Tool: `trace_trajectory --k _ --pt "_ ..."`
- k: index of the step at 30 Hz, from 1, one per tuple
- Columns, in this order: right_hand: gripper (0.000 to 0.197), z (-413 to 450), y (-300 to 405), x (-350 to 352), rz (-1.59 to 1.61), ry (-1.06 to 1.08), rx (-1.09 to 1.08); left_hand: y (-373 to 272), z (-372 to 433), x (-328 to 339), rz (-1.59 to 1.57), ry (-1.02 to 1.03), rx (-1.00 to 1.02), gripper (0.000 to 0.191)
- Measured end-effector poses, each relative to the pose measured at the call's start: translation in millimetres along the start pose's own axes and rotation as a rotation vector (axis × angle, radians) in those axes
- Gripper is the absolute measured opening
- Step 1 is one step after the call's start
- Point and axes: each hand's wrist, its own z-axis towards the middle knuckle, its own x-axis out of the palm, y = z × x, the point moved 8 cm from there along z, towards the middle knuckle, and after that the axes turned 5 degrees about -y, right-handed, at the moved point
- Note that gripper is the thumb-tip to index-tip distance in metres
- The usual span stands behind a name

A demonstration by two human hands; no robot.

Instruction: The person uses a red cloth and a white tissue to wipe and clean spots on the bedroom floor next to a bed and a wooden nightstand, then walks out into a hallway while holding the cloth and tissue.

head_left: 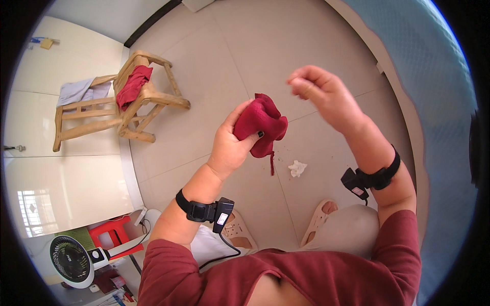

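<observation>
My left hand [232,141] grips a folded piece of dark red cloth [258,120] in front of me, its thumb lying across the near side. The thumbnail looks black. A thin red strip or cord [272,163] hangs from the cloth's lower edge. Up and to the right, apart from the cloth, is my right hand [319,93]. Its thumb and fingers are drawn together and slightly blurred; whether something thin is pinched there cannot be made out. Each forearm wears a black strap with a small cabled device, the left device [223,214] and the right device [356,183].
A crumpled white tissue [297,168] lies on the tiled floor among dark specks. To the left, a wooden chair [130,103] carries red and pale cloths. A fan [71,261] and red stool [111,234] are at lower left; a blue-covered bed [440,134] borders the right.
</observation>
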Motion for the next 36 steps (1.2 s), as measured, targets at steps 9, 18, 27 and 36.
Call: trace_trajectory --k 9,18,27,36 --pt "0.009 -10.4 -75.4 -87.3 -0.258 -0.135 0.111 7.7 -16.7 -90.7 -0.022 -0.246 0.015 0.041" --pt "0.028 -151.5 -245.7 49.7 -0.939 0.674 -0.361 46.3 -75.3 -220.7 -0.348 -0.763 -0.124 0.038" --pt "0.017 -125.9 -279.3 33.6 -0.803 0.492 -0.156 100.4 -94.8 -257.1 -0.491 -0.94 -0.311 0.037" --pt "0.021 -136.3 -299.2 -156.9 -1.136 -0.306 0.29 96.5 -84.1 -249.4 -0.53 -0.99 -0.28 0.036"
